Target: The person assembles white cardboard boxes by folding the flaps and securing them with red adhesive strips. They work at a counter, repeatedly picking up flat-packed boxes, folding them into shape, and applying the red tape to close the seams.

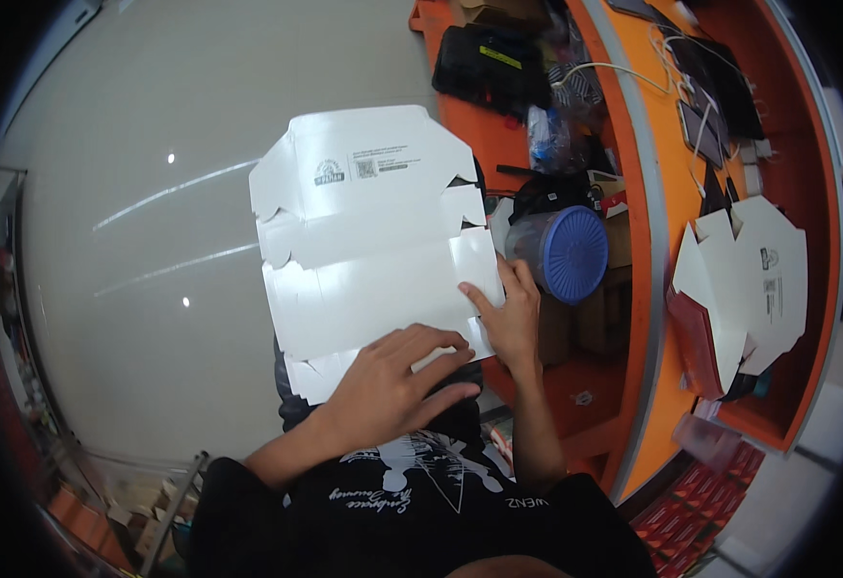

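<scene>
An unfolded white cardboard box lies across my lap, its flaps spread and its creases showing. Dark print and a small square code are on its far panel. My right hand grips the right edge, thumb on top and the other fingers partly hidden behind the board. Over the near edge reaches my left hand, its fingers stretched toward the lower right corner and its thumb apart. Nothing is held in it; whether its fingertips touch the board I cannot tell.
To the right stands an orange shelf counter with a grey edge. Another unfolded white box rests on it, near cables and a phone. A blue-lidded tub and a black case sit on the lower shelf. Pale tiled floor extends left.
</scene>
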Demonstrator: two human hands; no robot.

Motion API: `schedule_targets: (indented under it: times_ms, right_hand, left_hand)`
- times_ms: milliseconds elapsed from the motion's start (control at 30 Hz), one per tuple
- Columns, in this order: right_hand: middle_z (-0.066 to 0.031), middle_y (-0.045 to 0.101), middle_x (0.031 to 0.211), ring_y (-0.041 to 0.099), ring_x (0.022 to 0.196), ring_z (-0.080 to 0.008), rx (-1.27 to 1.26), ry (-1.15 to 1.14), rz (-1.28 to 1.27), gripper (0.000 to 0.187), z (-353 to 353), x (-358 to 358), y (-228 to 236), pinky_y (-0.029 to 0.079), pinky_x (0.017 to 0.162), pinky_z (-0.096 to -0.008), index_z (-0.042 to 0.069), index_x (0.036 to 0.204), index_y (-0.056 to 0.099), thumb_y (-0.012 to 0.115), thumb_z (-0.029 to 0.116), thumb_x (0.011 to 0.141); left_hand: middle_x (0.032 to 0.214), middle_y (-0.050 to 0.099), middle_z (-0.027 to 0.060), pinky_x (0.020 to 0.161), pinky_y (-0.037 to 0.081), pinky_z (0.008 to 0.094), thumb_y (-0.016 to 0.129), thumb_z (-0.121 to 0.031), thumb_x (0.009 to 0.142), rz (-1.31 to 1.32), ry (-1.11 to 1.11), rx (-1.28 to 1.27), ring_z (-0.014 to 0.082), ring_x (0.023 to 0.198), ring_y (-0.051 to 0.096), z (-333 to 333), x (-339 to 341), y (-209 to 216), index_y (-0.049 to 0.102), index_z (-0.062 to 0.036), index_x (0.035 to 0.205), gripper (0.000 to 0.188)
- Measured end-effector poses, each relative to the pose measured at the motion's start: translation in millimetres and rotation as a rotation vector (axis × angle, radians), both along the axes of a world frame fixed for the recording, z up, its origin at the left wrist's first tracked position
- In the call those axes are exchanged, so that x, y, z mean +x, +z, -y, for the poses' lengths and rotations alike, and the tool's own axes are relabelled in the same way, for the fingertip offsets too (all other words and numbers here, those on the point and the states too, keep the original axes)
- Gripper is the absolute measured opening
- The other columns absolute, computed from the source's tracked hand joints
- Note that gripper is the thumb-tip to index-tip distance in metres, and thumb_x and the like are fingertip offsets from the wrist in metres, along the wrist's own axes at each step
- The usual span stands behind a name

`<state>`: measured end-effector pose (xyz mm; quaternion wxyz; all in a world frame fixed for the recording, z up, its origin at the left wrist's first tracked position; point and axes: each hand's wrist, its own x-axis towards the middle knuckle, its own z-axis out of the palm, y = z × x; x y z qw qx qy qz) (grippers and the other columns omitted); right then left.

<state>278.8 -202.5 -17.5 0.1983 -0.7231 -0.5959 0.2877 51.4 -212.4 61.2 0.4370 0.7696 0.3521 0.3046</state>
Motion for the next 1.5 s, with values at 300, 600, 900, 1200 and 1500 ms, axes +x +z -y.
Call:
schedule_targets:
  times_ms: [300,600,900,1200,1500]
  right_hand:
    - [-0.0144,0.064,0.108,0.064,0.099,-0.0337,0.372,0.344,0.114,0.049,9,-38,51,0.051,0.084,-0.0429,-0.001,0.135,0.065,0.075,0.003,0.087]
    - [-0.0165,0.068,0.110,0.068,0.103,-0.0268,0.308,0.088,0.025,0.044,23,-33,86,0.055,0.087,-0.0378,-0.006,0.124,0.067,0.081,0.001,0.083]
    - [-0.0118,0.067,0.093,0.069,0.075,-0.0225,0.281,0.214,-0.121,0.018,29,-51,71,0.055,0.066,-0.0335,-0.005,0.103,0.072,0.077,-0.006,0.086]
    - [-0.0123,0.065,0.091,0.067,0.074,-0.0273,0.469,0.220,0.103,0.024,25,-62,41,0.055,0.064,-0.0353,-0.007,0.106,0.072,0.079,-0.006,0.083]
    - [-0.0168,0.060,0.121,0.064,0.108,-0.0276,0.282,-0.126,-0.533,0.051,27,-56,-11,0.053,0.090,-0.0371,-0.010,0.126,0.062,0.045,0.037,0.113]
  left_hand:
    - [0.114,0.072,0.0108,0.084,0.059,0.0316,0.057,-0.026,0.110,0.435,0.347,-0.897,0.0145,0.107,0.067,-17,26,-47,0.063,0.0045,0.134,0.039]
    - [0.092,0.071,0.0014,0.069,0.047,0.0232,0.058,-0.021,0.110,0.695,0.698,-0.926,0.0036,0.083,0.058,-41,10,-50,0.070,0.0062,0.117,0.030]
    - [0.095,0.070,0.0049,0.080,0.051,0.0249,0.061,-0.015,0.107,0.571,0.576,-0.826,0.0076,0.083,0.060,-36,24,-64,0.073,0.0068,0.108,0.025]
    - [0.105,0.063,0.0119,0.072,0.055,0.0297,0.062,-0.013,0.105,0.482,0.529,-0.639,0.0147,0.088,0.065,-15,43,-60,0.072,0.0086,0.108,0.024]
    - [0.126,0.053,0.0135,0.085,0.062,0.0322,0.067,-0.018,0.102,0.541,0.433,-0.772,0.0210,0.111,0.064,1,47,-55,0.068,0.0019,0.133,0.037]
